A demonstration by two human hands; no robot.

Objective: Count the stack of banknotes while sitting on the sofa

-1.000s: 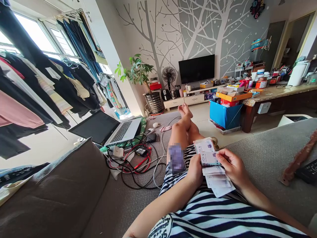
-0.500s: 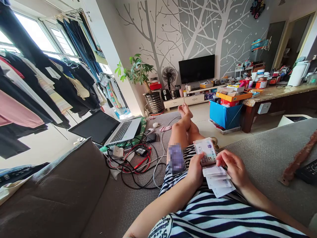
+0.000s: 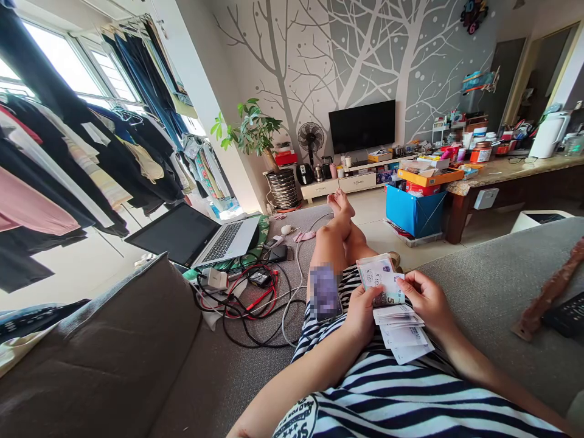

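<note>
My left hand point(image 3: 362, 313) is closed around a stack of banknotes point(image 3: 371, 267), its thumb pressed on the top. The uppermost printing shows a 5 and purple marks. My right hand point(image 3: 424, 298) pinches the edge of a whitish paper slip point(image 3: 390, 282) that lies across the stack's face. Below both hands, several overlapping whitish slips point(image 3: 406, 337) are fanned out over striped clothing point(image 3: 383, 389) on the lap. A phone point(image 3: 327, 295) with a blurred screen rests on the thigh, left of my left hand.
On the grey sofa, an open laptop point(image 3: 228, 237) and tangled cables point(image 3: 260, 298) lie to the left. A black remote point(image 3: 566, 316) is at the right edge. Beyond stand a blue box point(image 3: 415, 210) and a crowded table point(image 3: 502, 173).
My right hand has shifted slightly up; its fingers now pinch a whitish slip lying over the banknotes. My left thumb has moved a little right across the stack.
</note>
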